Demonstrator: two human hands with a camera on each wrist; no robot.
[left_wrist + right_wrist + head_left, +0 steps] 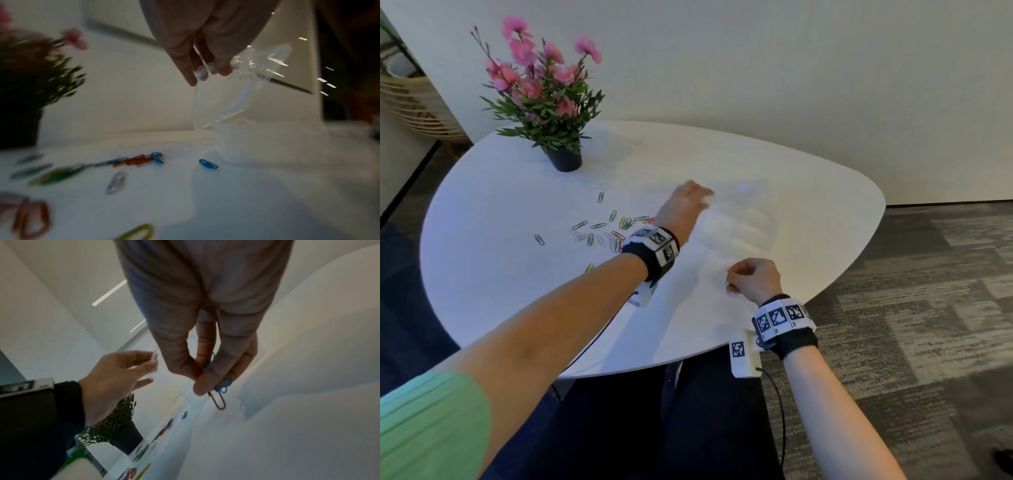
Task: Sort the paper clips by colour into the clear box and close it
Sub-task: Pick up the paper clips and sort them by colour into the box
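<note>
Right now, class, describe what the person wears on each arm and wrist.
Both forearms are bare. The left wrist band and right wrist band are black, each topped by a row of white tiles printed with black square codes. A white camera block with one such code hangs below the right wrist, trailing a black cable. A green sleeve covers the left upper arm.

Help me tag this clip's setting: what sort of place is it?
Probably an office lounge or meeting corner: a rounded white table against a plain wall, grey patterned carpet tiles, and a black-potted pink-flowered plant.
</note>
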